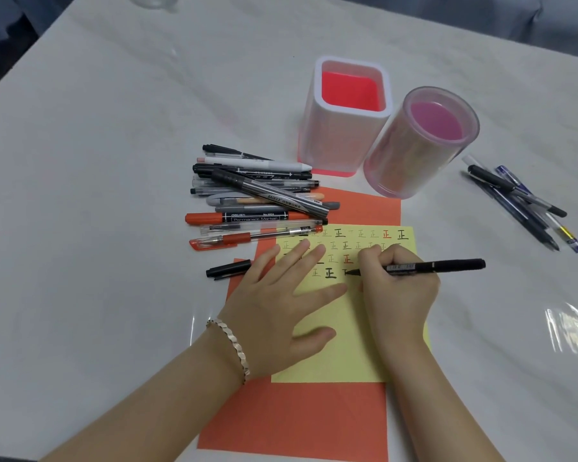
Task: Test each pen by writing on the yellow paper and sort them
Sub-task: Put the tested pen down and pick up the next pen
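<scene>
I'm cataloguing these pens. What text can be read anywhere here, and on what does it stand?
"BAOKE": grey marker; the characters after it are blurred.
"deli", "Permanent Marker", "No.6824": red-capped marker.
"正", repeated in black and red: yellow paper.
Too small to read: print on the pen in the right hand, and on the other pens.

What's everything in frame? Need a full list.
Table: one, white.
Orange paper: one, under the yellow.
Yellow paper: one, under both hands.
Pen pile: about twelve, mixed colours, left of holders.
Square holder: one, white and red, centre.
Round holder: one, clear and pink, beside it.
Loose pens: about four, black and blue, far right.
Cap: one, black, by left hand.
Bracelet: one, silver, left wrist.
Left hand: flat on yellow paper.
Right hand: fingers grip one black pen.
</scene>
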A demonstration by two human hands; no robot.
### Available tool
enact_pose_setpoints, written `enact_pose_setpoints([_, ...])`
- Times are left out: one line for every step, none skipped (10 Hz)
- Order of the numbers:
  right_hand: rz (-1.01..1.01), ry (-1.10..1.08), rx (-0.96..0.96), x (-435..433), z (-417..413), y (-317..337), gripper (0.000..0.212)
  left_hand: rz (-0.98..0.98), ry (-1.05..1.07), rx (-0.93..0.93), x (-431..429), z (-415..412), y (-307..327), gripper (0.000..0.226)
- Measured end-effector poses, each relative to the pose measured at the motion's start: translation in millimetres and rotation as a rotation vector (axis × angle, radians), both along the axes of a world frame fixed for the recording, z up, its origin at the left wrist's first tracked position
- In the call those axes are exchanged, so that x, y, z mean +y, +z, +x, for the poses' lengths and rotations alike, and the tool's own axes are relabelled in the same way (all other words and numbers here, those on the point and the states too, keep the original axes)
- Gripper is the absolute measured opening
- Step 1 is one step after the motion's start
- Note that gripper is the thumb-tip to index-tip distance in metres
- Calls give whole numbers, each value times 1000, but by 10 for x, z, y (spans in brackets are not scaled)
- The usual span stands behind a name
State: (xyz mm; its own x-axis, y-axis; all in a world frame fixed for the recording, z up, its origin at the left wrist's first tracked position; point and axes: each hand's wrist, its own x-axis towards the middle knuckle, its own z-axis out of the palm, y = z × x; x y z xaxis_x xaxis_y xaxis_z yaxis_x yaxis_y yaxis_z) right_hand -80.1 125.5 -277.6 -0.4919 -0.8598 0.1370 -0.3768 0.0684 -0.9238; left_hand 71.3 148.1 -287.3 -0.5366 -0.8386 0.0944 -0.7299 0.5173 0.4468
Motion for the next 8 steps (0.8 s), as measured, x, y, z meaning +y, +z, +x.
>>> enact_pose_setpoints([0,-2,-6,3,-1,-7,31,0,4,4,-1,-4,-2,47])
enact_pose_setpoints([-4,-9,-14,-4,-1,-5,30,2,2,4,-1,-2,0,47])
enact_pose_setpoints([-7,8,-19,-2,3,20,32,3,1,-1,-2,-1,0,47])
enact_pose_setpoints([6,30,-2,-3,9,19,32,4,-1,-3,-5,1,7,47])
enact_pose_setpoints([17,28,2,-9,12,15,32,1,0,-4,-1,1,12,47])
enact_pose_setpoints([21,26,-19,-4,6,19,31,-3,1,-4,-4,-1,6,48])
enact_pose_setpoints([21,23,-34,-3,1,19,31,-2,0,-12,-4,2,2,48])
enact_pose_setpoints([22,50,-12,1,2,20,32,-7,-2,-16,-3,4,2,48])
